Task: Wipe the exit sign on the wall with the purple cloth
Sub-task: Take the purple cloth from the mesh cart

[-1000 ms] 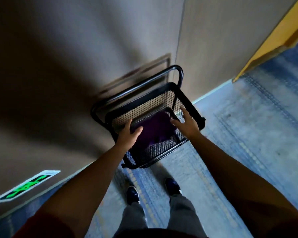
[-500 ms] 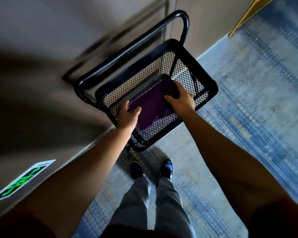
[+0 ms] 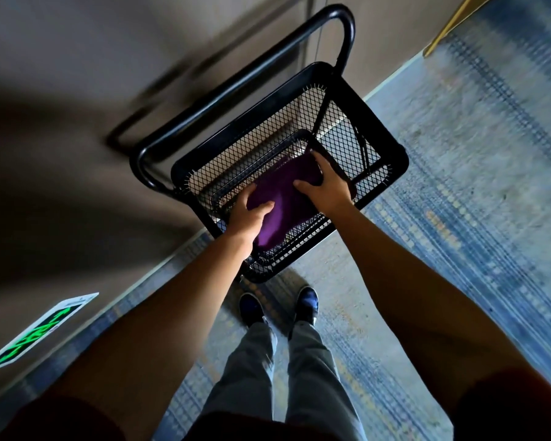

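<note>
A folded purple cloth [image 3: 283,198] lies in the top basket of a black mesh cart [image 3: 392,167]. My left hand [image 3: 247,218] grips the cloth's near left edge, thumb on top. At the far right edge my right hand [image 3: 326,186] holds it, fingers curled over the fold. The exit sign [image 3: 39,334], a white-framed panel with glowing green marks, sits low on the beige wall at the lower left, well away from both hands.
The cart's tubular handle [image 3: 245,81] stands close against the wall. A dark rectangular panel [image 3: 204,65] is set in the wall behind it. Blue patterned carpet [image 3: 474,186] covers the floor. My shoes [image 3: 306,302] stand just behind the cart.
Both hands have gone from the basket rim down onto the cloth and closed on its two ends. The view has tilted lower and nearer to the cart.
</note>
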